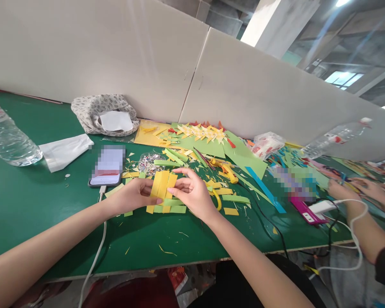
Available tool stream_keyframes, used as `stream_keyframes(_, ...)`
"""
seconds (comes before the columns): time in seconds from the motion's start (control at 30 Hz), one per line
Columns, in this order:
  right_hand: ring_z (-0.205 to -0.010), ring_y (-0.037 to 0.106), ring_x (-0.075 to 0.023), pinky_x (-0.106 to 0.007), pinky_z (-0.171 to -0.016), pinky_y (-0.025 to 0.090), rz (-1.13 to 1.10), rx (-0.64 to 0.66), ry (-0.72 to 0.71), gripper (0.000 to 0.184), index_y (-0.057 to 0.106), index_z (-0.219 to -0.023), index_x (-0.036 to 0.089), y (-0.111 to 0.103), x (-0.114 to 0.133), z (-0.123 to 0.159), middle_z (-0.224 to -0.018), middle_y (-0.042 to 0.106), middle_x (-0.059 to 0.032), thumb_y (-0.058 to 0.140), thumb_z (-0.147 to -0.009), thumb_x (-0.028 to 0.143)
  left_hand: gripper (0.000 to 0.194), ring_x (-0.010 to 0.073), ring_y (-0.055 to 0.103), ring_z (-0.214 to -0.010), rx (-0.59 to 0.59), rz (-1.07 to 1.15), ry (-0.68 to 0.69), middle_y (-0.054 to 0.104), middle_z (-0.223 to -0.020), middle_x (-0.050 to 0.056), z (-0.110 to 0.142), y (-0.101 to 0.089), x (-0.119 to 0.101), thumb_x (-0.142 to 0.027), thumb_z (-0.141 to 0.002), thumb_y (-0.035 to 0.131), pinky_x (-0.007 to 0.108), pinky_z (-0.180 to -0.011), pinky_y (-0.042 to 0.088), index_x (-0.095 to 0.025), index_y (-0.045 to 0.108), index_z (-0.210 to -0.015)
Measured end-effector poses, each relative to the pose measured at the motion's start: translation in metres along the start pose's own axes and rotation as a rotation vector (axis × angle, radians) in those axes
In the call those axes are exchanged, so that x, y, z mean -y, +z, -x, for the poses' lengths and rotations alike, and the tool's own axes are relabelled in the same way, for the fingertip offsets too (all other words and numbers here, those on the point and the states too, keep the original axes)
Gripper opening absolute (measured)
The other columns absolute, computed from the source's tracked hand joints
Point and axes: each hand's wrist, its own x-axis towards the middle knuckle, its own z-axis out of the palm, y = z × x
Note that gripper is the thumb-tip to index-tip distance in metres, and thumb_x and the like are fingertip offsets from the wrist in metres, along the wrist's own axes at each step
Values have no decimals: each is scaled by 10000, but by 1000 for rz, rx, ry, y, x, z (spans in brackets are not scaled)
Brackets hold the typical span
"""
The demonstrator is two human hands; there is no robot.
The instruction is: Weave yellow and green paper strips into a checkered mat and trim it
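Yellow paper strips stand side by side, crossed low down by green paper strips in a partly woven piece. My left hand pinches the left edge of this piece, thumb in front and fingers behind. On the other side my right hand grips the right-hand yellow strip between thumb and fingers, its index finger stretched over the top. Loose green and yellow strips lie beneath and around the piece. Just behind it sits a clear tray of small round googly eyes. A yellow glue gun lies beyond my right hand.
A phone with a white cable lies at left, near a water bottle and a cloth bag. Finished woven paper fish lie at the back. A pink power strip and a co-worker's hands are at right.
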Motion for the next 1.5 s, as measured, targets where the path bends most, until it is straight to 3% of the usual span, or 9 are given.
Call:
stream_keyframes(0.3,-786,653,-175,-347,-763,524,42,77,30,512,426,-1133,241,-3,-4,-1,-787,663,-5,678,-688,269,321,171,621,-909,-46,107,19,685,-958,22,1,-2,-7,-309,-692,688,283,-793,479,-210,612,-988)
stream_keyframes(0.4,-775,649,-170,-346,-767,515,83,80,12,494,435,-1140,239,-1,-3,0,-760,660,0,664,-703,272,299,163,614,-863,-63,75,9,675,-888,8,0,-1,-4,-340,-685,690,263,-741,475,-213,615,-944)
stream_keyframes(0.47,-779,646,-166,-344,-770,510,100,91,12,489,439,-1148,244,0,-1,2,-779,661,-1,657,-712,277,253,138,593,-706,-109,-10,16,640,-750,-11,0,-1,-1,-393,-672,686,232,-609,450,-199,617,-820)
stream_keyframes(0.53,-804,643,-166,-345,-779,503,119,102,13,490,440,-1159,251,0,1,3,-802,662,-2,653,-718,281,325,88,451,-483,-198,-145,-1,497,-541,-49,0,-2,2,-467,-648,675,206,-443,323,-178,536,-601)
stream_keyframes(0.6,-829,639,-169,-349,-792,494,150,106,11,500,443,-1167,256,-2,2,3,-813,664,-1,659,-716,280,485,56,249,-401,-273,-256,-35,292,-453,-81,-1,-2,3,-526,-628,659,219,-394,163,-181,356,-471)
stream_keyframes(0.73,-790,640,-170,-355,-788,481,222,108,19,521,451,-1170,263,-9,4,1,-779,669,10,682,-702,268,591,60,116,-436,-266,-315,-49,154,-477,-84,-2,-4,3,-564,-650,615,258,-430,74,-200,182,-478)
stream_keyframes(1.13,-826,634,-166,-372,-861,426,333,172,6,434,474,-1150,285,-6,6,3,-808,687,19,637,-747,281,581,57,125,-423,-295,-325,-41,170,-446,-82,-1,-3,0,-545,-654,615,256,-425,70,-197,195,-453)
stream_keyframes(1.4,-841,636,-171,-365,-842,448,312,179,-12,404,482,-1145,271,-8,7,3,-830,689,-5,608,-764,308,598,48,106,-403,-269,-319,-29,149,-434,-90,0,-2,-1,-535,-663,615,245,-409,64,-196,177,-438)
stream_keyframes(1.5,-843,635,-168,-342,-822,469,259,168,-1,456,469,-1148,260,-5,5,2,-824,676,0,641,-730,316,542,47,191,-373,-275,-259,2,225,-407,-88,0,-2,1,-519,-650,640,221,-380,126,-186,285,-414)
